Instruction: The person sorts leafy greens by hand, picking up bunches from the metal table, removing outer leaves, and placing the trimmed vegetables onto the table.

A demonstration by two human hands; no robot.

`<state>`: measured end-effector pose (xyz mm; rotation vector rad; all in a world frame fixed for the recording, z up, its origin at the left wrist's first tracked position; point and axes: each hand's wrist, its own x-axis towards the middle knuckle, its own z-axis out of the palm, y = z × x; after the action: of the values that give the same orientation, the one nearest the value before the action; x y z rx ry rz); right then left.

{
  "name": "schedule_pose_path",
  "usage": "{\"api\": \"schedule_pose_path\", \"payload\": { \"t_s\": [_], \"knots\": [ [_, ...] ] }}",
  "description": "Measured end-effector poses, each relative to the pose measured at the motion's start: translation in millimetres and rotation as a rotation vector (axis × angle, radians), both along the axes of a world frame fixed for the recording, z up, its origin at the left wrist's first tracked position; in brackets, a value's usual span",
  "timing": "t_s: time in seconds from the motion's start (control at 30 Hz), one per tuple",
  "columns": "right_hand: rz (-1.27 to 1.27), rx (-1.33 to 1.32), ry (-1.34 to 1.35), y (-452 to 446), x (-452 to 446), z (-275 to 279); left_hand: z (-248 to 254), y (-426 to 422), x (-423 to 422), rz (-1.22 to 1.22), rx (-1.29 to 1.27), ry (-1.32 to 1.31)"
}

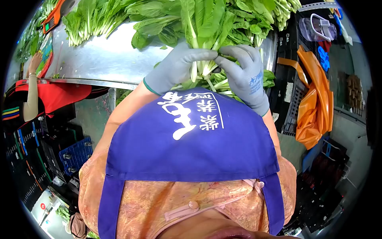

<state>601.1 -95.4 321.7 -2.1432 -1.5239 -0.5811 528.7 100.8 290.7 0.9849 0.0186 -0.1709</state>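
Both my hands wear grey gloves. My left hand (170,68) is wrapped round the lower stalks of a bunch of leafy greens (205,28), whose leaves point away from me over the metal table (107,59). My right hand (247,75) has its thumb and fingers pinched at the same bunch, close to the cut stem ends. A small dark spot shows by the right fingertips; I cannot make out what it is. More loose greens (157,28) lie just beyond and beside my hands, and some stems hang under them at the table's near edge.
Piled greens (89,20) lie at the table's far left, near an orange device (51,22). At left, another person's arm (32,87) reaches to the table. Black crates (288,83) with an orange plastic bag (314,107) stand at right. A clear plastic container (316,30) sits behind them.
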Motion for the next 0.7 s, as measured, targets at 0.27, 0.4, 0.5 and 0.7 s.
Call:
{"api": "schedule_pose_path", "payload": {
  "t_s": [0.27,0.4,0.5,0.7],
  "knots": [
    [-0.174,0.450,0.852,-3,5,-5,-33,17,4,0.166,-0.334,0.002],
    [-0.089,0.429,1.540,26,-9,-6,-42,10,4,0.212,-0.108,-0.028],
    [-0.079,0.459,1.484,38,-13,-11,-44,9,2,0.260,0.102,-0.062],
    [-0.233,0.329,1.204,34,0,-26,-51,16,-5,0.302,0.416,-0.362]
  ]
}}
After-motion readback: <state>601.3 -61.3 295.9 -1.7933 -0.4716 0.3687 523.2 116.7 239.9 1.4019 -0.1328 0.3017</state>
